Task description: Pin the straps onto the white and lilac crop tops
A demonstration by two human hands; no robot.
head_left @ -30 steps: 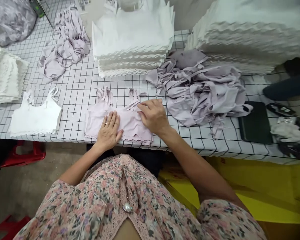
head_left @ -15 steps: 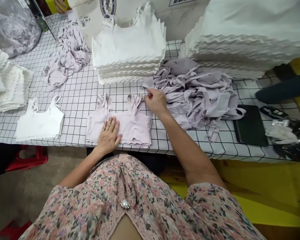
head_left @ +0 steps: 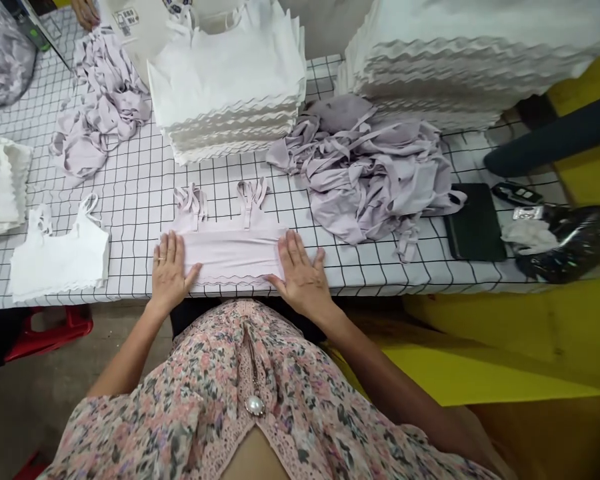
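Observation:
A pale pink strappy bra top lies flat near the table's front edge, its straps pointing away from me and its wavy hem towards me. More than one layer seems to lie there. My left hand rests flat on its left end, fingers stretched out and thumb spread. On the right end lies my right hand, palm down with fingers spread. Beyond my right hand is a loose heap of lilac garments. A white bra top lies to the left of my left hand.
Tall stacks of white tops and white fabric pieces stand at the back. Another lilac heap is at back left, near another person's hand. A black notebook, car key and black plastic bag lie right.
My right hand has come from beside the lilac heap down onto the pink top's right end. My left hand has slid to its left end. The view has shifted slightly.

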